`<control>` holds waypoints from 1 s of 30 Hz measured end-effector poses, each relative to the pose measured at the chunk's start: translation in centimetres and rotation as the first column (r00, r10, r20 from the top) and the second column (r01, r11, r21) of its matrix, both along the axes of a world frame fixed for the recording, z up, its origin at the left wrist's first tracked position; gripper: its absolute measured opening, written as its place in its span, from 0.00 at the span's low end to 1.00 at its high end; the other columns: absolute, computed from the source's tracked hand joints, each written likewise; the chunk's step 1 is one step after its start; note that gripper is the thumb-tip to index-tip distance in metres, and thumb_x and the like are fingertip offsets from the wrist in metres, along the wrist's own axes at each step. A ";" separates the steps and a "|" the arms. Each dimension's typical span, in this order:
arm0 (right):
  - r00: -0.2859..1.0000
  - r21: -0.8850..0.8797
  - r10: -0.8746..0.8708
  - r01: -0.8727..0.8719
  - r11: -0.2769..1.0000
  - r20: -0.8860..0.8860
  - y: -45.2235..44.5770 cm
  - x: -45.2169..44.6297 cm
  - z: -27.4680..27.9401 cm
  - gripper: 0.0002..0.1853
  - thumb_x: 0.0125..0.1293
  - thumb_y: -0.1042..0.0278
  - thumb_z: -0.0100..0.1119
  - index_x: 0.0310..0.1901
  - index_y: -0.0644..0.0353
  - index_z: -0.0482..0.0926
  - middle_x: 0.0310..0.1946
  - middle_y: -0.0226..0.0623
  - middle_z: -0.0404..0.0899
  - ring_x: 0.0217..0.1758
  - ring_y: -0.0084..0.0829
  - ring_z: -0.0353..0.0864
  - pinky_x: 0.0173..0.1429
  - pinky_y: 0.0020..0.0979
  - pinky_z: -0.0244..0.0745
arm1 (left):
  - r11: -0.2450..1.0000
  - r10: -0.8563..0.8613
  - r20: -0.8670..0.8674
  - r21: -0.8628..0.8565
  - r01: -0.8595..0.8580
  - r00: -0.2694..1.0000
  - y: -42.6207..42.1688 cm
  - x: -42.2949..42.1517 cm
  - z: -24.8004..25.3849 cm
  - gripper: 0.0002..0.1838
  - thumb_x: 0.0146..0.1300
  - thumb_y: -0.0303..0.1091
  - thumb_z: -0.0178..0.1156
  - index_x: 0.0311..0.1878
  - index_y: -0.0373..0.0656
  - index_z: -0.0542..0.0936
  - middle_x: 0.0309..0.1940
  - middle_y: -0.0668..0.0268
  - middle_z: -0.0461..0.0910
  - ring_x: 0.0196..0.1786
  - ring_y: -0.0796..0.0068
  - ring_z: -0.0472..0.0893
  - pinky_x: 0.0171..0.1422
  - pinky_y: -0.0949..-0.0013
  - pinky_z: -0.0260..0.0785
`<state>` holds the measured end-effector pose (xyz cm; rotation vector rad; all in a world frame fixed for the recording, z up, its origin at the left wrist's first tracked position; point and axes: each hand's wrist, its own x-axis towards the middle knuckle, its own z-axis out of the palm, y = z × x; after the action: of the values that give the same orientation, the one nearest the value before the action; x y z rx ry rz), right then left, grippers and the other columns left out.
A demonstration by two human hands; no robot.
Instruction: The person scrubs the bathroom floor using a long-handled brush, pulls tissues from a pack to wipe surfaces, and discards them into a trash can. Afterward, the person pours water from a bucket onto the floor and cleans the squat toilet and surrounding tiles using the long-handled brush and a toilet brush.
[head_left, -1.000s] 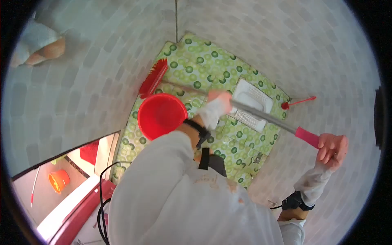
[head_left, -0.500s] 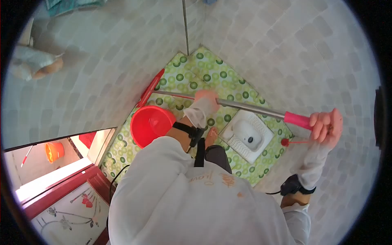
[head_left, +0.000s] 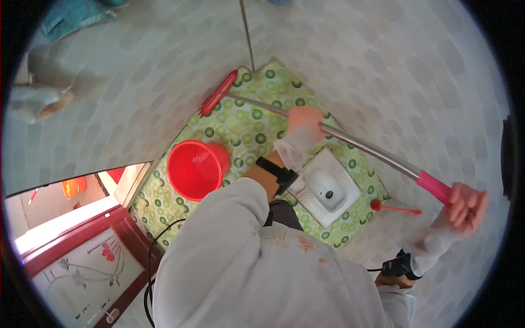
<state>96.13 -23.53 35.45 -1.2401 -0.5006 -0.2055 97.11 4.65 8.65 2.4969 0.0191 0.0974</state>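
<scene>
A long metal pole (head_left: 377, 156) with a pink grip (head_left: 435, 188) slants across the view. At its far end is a long red head (head_left: 220, 93), resting on the floor beside the left wall; whether it is a brush or a mop I cannot tell. My left hand (head_left: 306, 121), blurred and in a clear plastic glove or sleeve, is closed around the middle of the pole. Closed on the end of the pink grip is my right hand (head_left: 467, 206), at the right wall.
A red bucket (head_left: 198, 170) stands left on the green-dotted floor (head_left: 260, 136). Right of my left arm is a white squat toilet (head_left: 328, 191). Near it lies a red long-handled brush (head_left: 396, 208). An orange bucket (head_left: 74, 187) shows through the doorway. A black cable (head_left: 150, 268) hangs at my left.
The red head has moved up and right along the wall, away from the bucket. Both hands have shifted right with the pole, my right hand also lower.
</scene>
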 end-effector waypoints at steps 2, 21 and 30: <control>0.934 -0.098 -0.353 0.346 0.933 -0.054 1.7 -0.9 -1.3 0.17 0.71 0.67 0.37 0.21 0.53 0.59 0.08 0.26 0.55 0.08 0.19 0.50 0.23 0.26 0.60 | 0.999 0.030 0.051 0.014 -0.031 0.998 -0.2 0.2 -1.4 0.08 0.39 0.40 0.67 0.22 0.50 0.80 0.22 0.63 0.77 0.33 0.56 0.78 0.38 0.56 0.69; 0.981 -0.018 -0.103 0.107 0.994 0.167 -4.0 -4.1 -2.9 0.16 0.66 0.70 0.50 0.21 0.51 0.57 0.13 0.20 0.55 0.13 0.21 0.52 0.20 0.24 0.53 | 0.962 -0.190 -0.242 0.149 0.230 0.951 0.0 0.6 3.4 0.09 0.40 0.39 0.66 0.24 0.48 0.79 0.24 0.62 0.78 0.34 0.57 0.79 0.39 0.59 0.70; 0.919 0.029 -0.366 0.366 0.930 0.147 -0.6 -4.0 0.0 0.17 0.62 0.78 0.48 0.16 0.52 0.58 0.05 0.22 0.61 0.07 0.18 0.59 0.16 0.19 0.54 | 0.931 -0.296 -0.293 0.124 0.343 0.909 0.7 0.7 4.5 0.09 0.43 0.43 0.65 0.26 0.51 0.81 0.25 0.63 0.79 0.36 0.58 0.80 0.42 0.59 0.71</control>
<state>92.15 -24.16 35.40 -1.3169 -0.3930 -0.6213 97.86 5.37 13.14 2.6306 -0.2998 -0.3964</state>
